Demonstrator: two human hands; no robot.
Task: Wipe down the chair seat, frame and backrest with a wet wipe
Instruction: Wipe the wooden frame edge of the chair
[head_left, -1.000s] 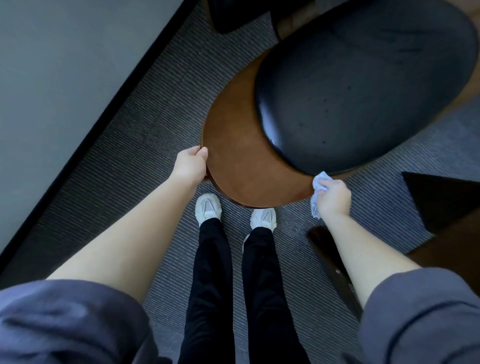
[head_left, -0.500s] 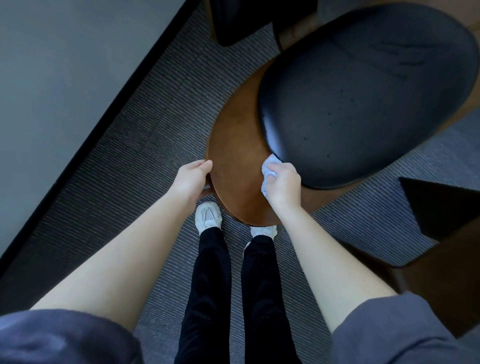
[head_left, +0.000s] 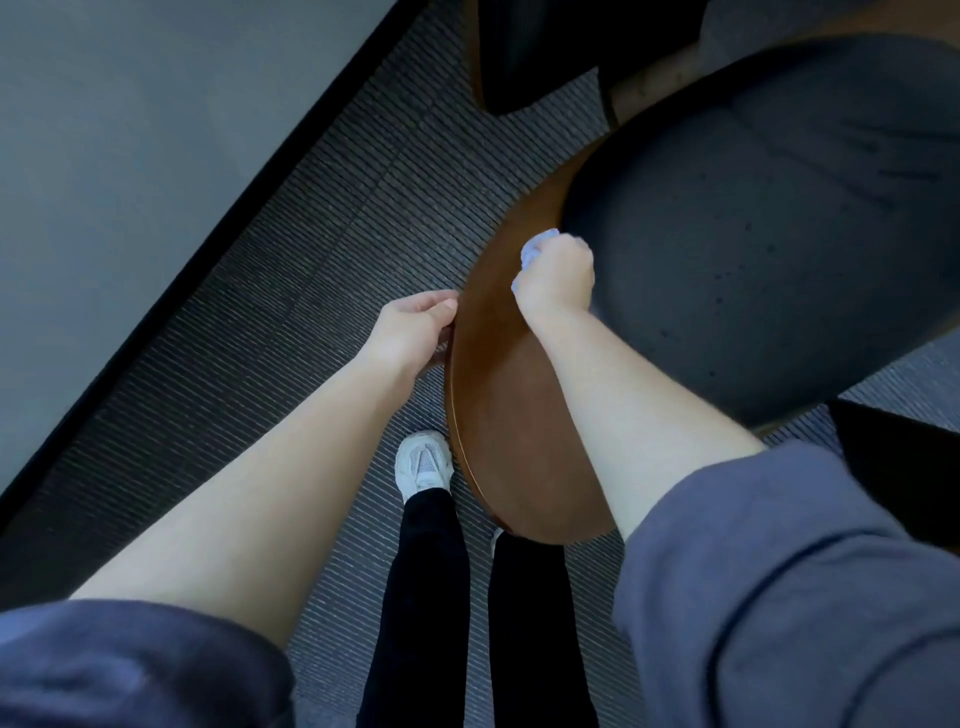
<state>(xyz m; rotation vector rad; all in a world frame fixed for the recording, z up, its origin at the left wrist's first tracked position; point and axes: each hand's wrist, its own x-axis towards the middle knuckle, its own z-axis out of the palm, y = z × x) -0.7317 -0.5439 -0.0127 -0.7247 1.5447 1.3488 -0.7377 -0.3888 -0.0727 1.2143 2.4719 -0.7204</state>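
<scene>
mid-job imo. right hand (head_left: 558, 275) balled round wipe (head_left: 535, 249), rubbing wood frame (head_left: 498, 395) right at seat (head_left: 753, 234) edge. left hand (head_left: 415, 327) curled on frame rim, steadying. no wet streaks showing, so can't tell what's clean. backrest out of view, probably left to do.

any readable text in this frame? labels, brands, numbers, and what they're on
None: no text can be read anywhere in this view.
No marks show on the frame, cushion or wipe.
The shoe is too blurred to tell if it bears a logo.
</scene>
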